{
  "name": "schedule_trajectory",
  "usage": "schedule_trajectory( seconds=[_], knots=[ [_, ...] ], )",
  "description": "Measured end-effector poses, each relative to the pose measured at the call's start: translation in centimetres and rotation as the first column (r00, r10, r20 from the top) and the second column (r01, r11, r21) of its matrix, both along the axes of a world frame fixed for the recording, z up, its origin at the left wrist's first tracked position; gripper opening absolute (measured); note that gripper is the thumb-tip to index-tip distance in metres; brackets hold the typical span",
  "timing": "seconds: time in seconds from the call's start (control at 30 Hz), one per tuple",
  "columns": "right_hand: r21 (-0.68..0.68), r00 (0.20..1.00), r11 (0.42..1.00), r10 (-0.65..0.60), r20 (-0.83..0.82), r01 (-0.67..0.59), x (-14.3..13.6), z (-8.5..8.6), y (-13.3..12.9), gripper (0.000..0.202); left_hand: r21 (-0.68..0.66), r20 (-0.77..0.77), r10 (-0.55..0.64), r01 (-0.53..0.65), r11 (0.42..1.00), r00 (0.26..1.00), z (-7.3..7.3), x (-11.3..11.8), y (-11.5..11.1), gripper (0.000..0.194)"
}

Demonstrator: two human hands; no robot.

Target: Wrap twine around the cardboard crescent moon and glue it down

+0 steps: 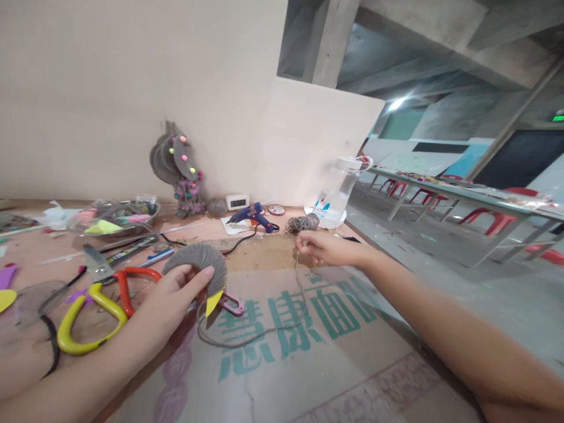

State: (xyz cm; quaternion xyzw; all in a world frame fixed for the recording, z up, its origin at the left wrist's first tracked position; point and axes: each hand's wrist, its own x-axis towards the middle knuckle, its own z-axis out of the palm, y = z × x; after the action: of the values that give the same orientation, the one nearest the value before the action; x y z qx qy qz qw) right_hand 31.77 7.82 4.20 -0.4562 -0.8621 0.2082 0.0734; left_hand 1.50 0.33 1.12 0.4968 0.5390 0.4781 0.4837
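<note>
My left hand (187,286) grips a curved crescent (200,258) wrapped in grey yarn, its thumb pressed on the front. A bare yellow tip (214,302) shows at the crescent's lower end. From there a loose strand of grey yarn (264,333) loops over the printed board and rises to my right hand (325,249). The right fingers are pinched on that strand, just in front of a grey yarn bundle (303,223). A pink-handled tool (232,305) lies behind the crescent, partly hidden.
Large scissors (110,294) with red and yellow handles lie left of my left forearm. Behind stand a blue glue gun (253,217), a white digital clock (237,202), a clear bottle (337,191) and a pompom-trimmed grey craft piece (176,164) against the wall. A bowl of craft scraps (118,218) sits at the left.
</note>
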Motion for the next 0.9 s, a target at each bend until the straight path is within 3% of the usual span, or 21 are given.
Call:
schedule_trajectory(
  seconds=[0.1, 0.17, 0.2, 0.23, 0.3, 0.33, 0.37, 0.4, 0.47, 0.63, 0.9],
  knots=[
    [-0.197, 0.992, 0.98, -0.011, -0.127, -0.014, -0.5, 3.0, -1.9, 0.016, -0.001, -0.004, -0.004, 0.004, 1.0, 1.0, 0.1, 0.1, 0.0, 0.033],
    [-0.397, 0.988, 0.906, 0.109, -0.108, -0.143, -0.8, 5.2, -3.4, 0.018, -0.01, -0.022, -0.002, 0.002, 1.0, 1.0, 0.2, 0.1, 0.0, 0.034],
    [-0.461, 0.983, 0.868, 0.17, -0.07, -0.183, -0.9, 6.2, -4.1, 0.023, -0.01, -0.028, 0.001, -0.001, 1.0, 1.0, 0.2, 0.2, 0.0, 0.034],
    [-0.456, 0.981, 0.871, 0.19, -0.037, -0.186, -1.0, 7.0, -4.6, 0.024, -0.008, -0.03, 0.004, -0.005, 1.0, 1.0, 0.2, 0.2, -0.1, 0.034],
    [-0.26, 0.993, 0.959, 0.117, 0.015, -0.109, -1.0, 7.9, -5.2, 0.023, 0.007, -0.028, 0.005, -0.005, 1.0, 1.0, 0.2, 0.1, -0.1, 0.034],
    [-0.084, 0.999, 0.996, 0.032, 0.021, -0.03, -1.0, 8.1, -5.2, 0.022, 0.017, -0.03, 0.001, 0.0, 1.0, 1.0, 0.2, 0.1, -0.1, 0.034],
    [0.099, 0.998, 0.993, -0.058, 0.009, 0.057, -1.1, 8.1, -5.0, 0.023, 0.026, -0.032, -0.002, 0.003, 1.0, 0.999, 0.1, 0.1, 0.0, 0.034],
    [0.247, 0.991, 0.96, -0.134, -0.011, 0.133, -1.1, 7.9, -4.8, 0.026, 0.031, -0.036, -0.001, 0.002, 1.0, 0.999, 0.1, 0.0, 0.0, 0.034],
    [0.373, 0.976, 0.903, -0.214, -0.041, 0.214, -1.5, 7.0, -3.9, 0.034, 0.038, -0.04, 0.004, -0.002, 0.999, 0.999, 0.0, 0.0, 0.1, 0.034],
    [0.287, 0.964, 0.925, -0.209, -0.166, 0.25, -3.9, 3.4, -0.3, 0.027, 0.04, -0.038, 0.016, -0.014, 0.999, 0.999, 0.1, -0.1, 0.2, 0.033],
    [0.178, 0.928, 0.919, -0.317, -0.194, 0.351, -7.4, -1.5, 7.8, 0.046, 0.021, -0.038, 0.014, -0.014, 1.0, 0.999, 0.0, -0.4, 0.3, 0.029]
  ],
)
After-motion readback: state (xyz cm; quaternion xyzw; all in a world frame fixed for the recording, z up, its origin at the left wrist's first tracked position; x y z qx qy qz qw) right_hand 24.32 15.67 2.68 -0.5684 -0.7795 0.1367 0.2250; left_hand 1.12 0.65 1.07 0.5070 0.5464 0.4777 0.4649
